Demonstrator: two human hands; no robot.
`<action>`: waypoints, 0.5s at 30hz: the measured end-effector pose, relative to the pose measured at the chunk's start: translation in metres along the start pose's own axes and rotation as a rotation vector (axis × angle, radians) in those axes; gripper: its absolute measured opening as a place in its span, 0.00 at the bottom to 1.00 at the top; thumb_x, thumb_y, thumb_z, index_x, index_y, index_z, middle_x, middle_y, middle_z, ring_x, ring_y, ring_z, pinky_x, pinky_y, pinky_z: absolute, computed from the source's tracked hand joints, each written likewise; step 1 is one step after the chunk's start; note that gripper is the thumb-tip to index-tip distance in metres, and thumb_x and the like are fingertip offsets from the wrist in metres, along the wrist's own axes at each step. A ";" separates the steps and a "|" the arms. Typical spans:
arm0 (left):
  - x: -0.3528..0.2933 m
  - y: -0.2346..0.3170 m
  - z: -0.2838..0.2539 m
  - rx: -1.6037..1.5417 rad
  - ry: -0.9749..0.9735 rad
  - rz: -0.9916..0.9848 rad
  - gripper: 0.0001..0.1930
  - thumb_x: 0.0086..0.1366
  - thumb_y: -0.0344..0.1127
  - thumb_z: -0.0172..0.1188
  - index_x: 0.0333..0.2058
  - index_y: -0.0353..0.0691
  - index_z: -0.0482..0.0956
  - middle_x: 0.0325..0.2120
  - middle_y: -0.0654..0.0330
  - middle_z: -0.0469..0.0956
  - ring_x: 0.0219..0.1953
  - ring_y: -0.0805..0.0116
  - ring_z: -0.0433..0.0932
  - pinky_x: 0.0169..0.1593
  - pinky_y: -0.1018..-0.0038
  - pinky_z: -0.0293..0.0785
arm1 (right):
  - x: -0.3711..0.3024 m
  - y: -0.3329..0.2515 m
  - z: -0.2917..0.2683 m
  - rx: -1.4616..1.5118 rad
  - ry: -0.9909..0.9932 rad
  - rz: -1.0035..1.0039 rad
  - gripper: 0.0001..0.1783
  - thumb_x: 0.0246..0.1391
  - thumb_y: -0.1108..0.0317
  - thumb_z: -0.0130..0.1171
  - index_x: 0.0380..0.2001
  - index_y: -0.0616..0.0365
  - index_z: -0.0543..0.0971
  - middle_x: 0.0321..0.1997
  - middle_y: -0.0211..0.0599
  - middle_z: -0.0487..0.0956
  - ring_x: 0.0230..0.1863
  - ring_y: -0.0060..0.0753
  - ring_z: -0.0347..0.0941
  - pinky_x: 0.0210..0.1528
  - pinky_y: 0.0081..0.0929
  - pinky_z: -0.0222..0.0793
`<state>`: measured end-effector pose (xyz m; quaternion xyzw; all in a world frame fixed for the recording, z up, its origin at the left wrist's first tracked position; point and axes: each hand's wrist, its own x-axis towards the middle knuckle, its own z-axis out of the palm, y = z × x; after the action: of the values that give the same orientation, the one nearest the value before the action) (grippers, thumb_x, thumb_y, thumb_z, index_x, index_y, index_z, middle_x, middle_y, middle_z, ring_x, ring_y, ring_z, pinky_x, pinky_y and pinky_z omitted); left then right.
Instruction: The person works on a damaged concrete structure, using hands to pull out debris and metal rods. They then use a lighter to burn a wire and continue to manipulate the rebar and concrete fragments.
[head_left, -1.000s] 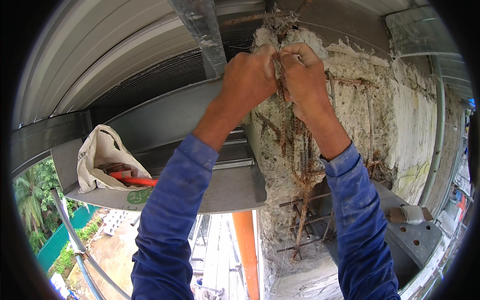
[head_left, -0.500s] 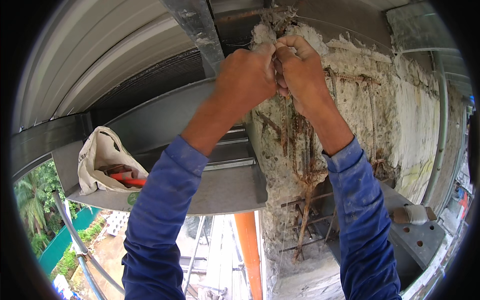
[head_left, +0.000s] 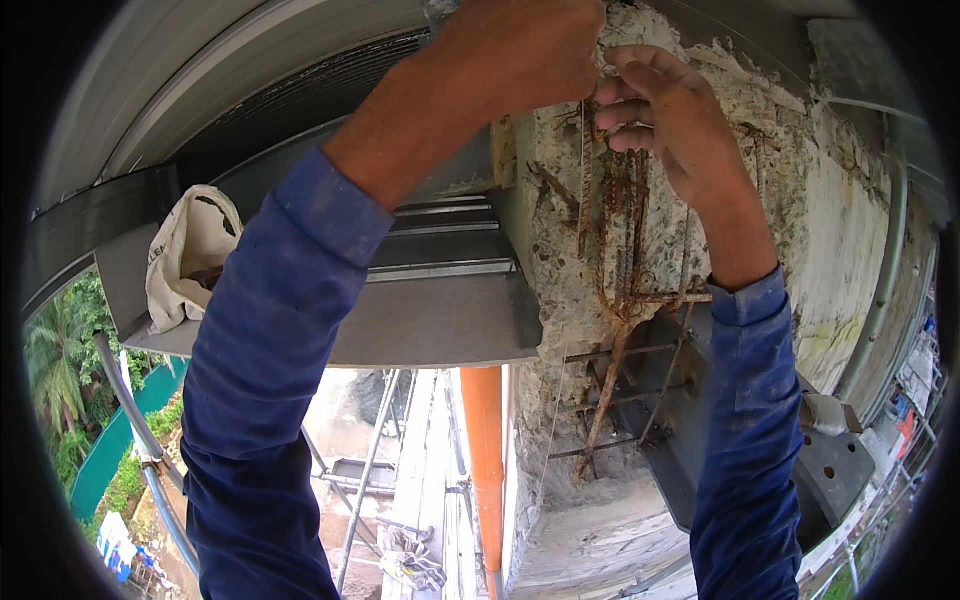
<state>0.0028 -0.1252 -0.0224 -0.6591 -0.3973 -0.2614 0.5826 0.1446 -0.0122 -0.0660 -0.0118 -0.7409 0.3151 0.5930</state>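
At the top edge, my left hand (head_left: 530,50) is closed beside the broken top of the concrete column (head_left: 560,200); what its fingers grip, if anything, is hidden. Just to its right, my right hand (head_left: 690,125) has loosely curved fingers, parted from one another, with nothing visible between them. Both hands are raised in front of the rough, chipped concrete. Rusty reinforcing bars (head_left: 628,220) stand exposed below and between them.
A whitish cloth bag (head_left: 190,250) stands on the grey steel beam flange (head_left: 440,320) at left. An orange pipe (head_left: 483,450) drops below the beam. Scaffold tubes (head_left: 150,445) are lower left, with a deep drop to the ground. A drilled steel plate (head_left: 835,465) juts out at right.
My hands, which met at the column top, have come apart. The left moved up toward the top edge; the right moved right and its fingers loosened. The view has shifted slightly.
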 end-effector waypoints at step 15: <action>0.006 -0.024 0.016 -0.068 0.141 0.024 0.10 0.49 0.31 0.57 0.24 0.27 0.78 0.24 0.36 0.78 0.29 0.37 0.79 0.38 0.52 0.76 | -0.027 0.008 0.002 0.052 -0.043 0.123 0.08 0.68 0.64 0.51 0.37 0.53 0.76 0.29 0.28 0.78 0.27 0.22 0.75 0.29 0.23 0.73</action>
<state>-0.0157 -0.1084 -0.0064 -0.6632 -0.3384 -0.3134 0.5895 0.1478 -0.0170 -0.0937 -0.0350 -0.7429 0.3705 0.5564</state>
